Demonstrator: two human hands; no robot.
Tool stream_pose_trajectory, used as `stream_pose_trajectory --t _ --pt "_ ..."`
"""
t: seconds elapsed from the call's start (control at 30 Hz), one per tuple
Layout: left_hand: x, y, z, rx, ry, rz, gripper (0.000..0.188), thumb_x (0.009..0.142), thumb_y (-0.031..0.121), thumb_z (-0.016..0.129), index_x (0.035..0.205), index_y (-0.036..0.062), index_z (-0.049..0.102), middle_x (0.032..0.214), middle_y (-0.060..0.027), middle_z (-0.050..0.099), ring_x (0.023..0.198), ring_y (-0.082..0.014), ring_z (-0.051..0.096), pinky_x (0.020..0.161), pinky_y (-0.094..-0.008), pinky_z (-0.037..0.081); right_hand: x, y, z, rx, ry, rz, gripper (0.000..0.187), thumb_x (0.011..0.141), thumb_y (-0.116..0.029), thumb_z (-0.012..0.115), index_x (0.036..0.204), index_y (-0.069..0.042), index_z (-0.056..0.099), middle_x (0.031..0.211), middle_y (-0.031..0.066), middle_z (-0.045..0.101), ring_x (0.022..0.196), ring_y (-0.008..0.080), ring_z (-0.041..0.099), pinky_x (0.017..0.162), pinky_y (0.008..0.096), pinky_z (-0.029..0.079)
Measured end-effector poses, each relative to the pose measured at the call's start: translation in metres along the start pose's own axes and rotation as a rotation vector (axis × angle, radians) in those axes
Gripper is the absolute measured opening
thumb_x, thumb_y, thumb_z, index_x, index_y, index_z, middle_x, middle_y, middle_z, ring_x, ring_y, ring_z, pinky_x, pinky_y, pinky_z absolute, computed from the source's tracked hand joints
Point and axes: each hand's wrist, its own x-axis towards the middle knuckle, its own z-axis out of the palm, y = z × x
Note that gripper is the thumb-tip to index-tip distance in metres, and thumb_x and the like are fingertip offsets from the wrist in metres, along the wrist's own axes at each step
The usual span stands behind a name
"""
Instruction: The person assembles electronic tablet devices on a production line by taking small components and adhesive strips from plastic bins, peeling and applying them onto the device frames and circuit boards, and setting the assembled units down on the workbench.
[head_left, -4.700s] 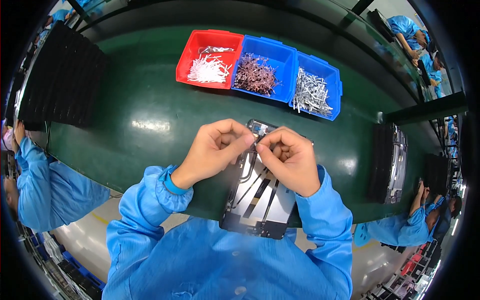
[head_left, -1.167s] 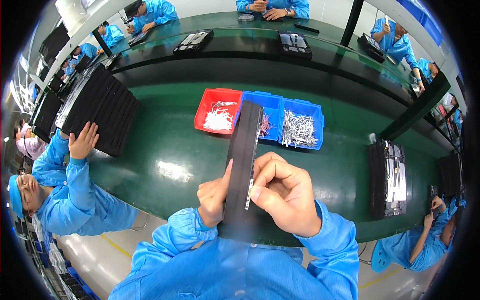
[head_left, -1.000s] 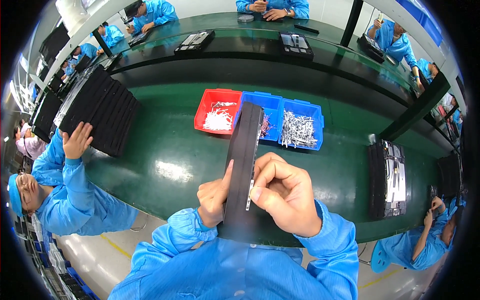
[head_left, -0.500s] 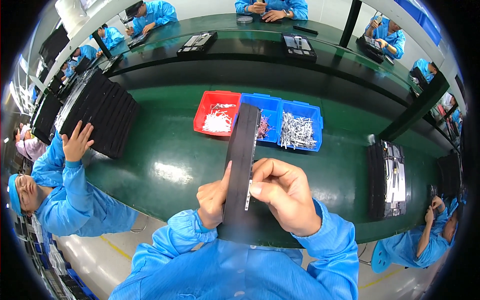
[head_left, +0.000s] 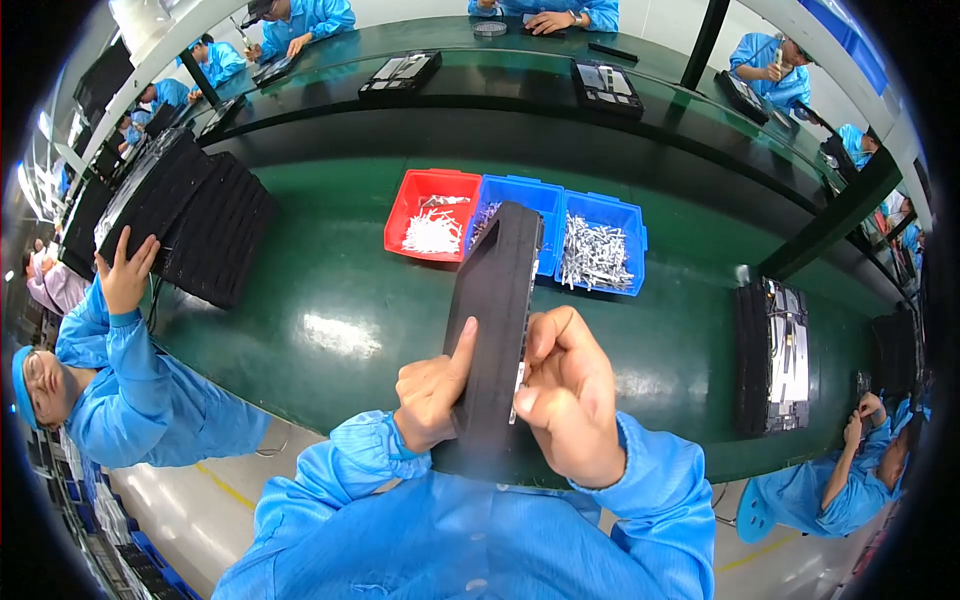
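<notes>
A flat black plastic casing stands tilted on edge in front of me, its plain dark back toward the left. My left hand grips it low on that side, index finger stretched along the back and the thumb out of sight. Against the opposite side, my right hand is closed in a pinch at the casing's edge. A narrow whitish strip shows by the right thumb; whatever the fingertips pinch is hidden.
Beyond the casing sit a red bin of white pieces, a blue bin partly covered, and another blue bin of silvery pieces. A co-worker's hand touches a black stack at left; more casings stand right.
The casing has turned so that more of its back shows, and its top has shifted slightly right. My right hand has moved a little downward along the edge.
</notes>
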Motion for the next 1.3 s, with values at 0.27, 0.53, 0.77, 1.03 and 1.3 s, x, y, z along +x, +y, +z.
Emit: stream_pose_trajectory --t 0.27,0.53,0.77,1.03,1.3 --pt "0.001 0.000 0.000 -0.027 0.034 -0.027 0.071 0.071 0.010 0.076 0.136 -0.0141 0.061 0.056 -0.0049 0.052 0.045 -0.0148 0.057 0.046 -0.0294 0.044 0.000 0.013 0.003 -0.014 -0.070 -0.189 0.051 0.073 0.011 0.061 0.118 -0.006 0.044 0.109 0.0066 0.048 0.100 0.0158 0.048 0.093 0.0330 0.042" --pt "-0.003 -0.003 -0.001 0.004 0.011 -0.006 0.071 0.069 0.007 0.076 0.135 -0.0144 0.061 0.055 -0.0044 0.047 0.044 -0.0151 0.053 0.045 -0.0300 0.043 0.008 -0.004 -0.004 -0.097 -0.016 -0.007 0.032 0.091 0.004 0.064 0.119 0.000 0.051 0.101 0.0071 0.059 0.092 0.0112 0.058 0.082 0.0274 0.050" --pt "0.005 0.001 -0.005 -0.014 -0.038 0.006 0.074 0.068 0.007 0.076 0.136 -0.0154 0.060 0.055 -0.0037 0.046 0.043 -0.0139 0.051 0.045 -0.0300 0.041 0.008 -0.012 -0.005 -0.073 -0.005 0.054 0.035 0.087 0.005 0.063 0.119 -0.001 0.050 0.101 0.0062 0.057 0.091 0.0113 0.055 0.079 0.0272 0.048" --pt "0.001 0.002 0.001 -0.078 0.007 -0.063 0.076 0.067 0.008 0.075 0.138 -0.0142 0.059 0.059 -0.0061 0.055 0.047 -0.0160 0.059 0.048 -0.0299 0.046 -0.009 0.019 0.005 -0.080 -0.025 -0.185 0.059 0.079 0.009 0.065 0.130 -0.005 0.039 0.115 0.0075 0.049 0.107 0.0152 0.049 0.097 0.0328 0.041" --pt "0.001 0.020 -0.027 -0.759 0.191 -0.844 0.026 0.087 0.008 0.078 0.108 -0.0012 0.067 0.095 -0.0051 0.069 0.084 -0.0147 0.065 0.076 -0.0315 0.053 -0.003 -0.036 -0.039 -0.592 0.028 -0.479 0.052 0.091 -0.010 0.071 0.136 0.002 0.048 0.121 0.0111 0.059 0.107 0.0174 0.058 0.094 0.0321 0.048"
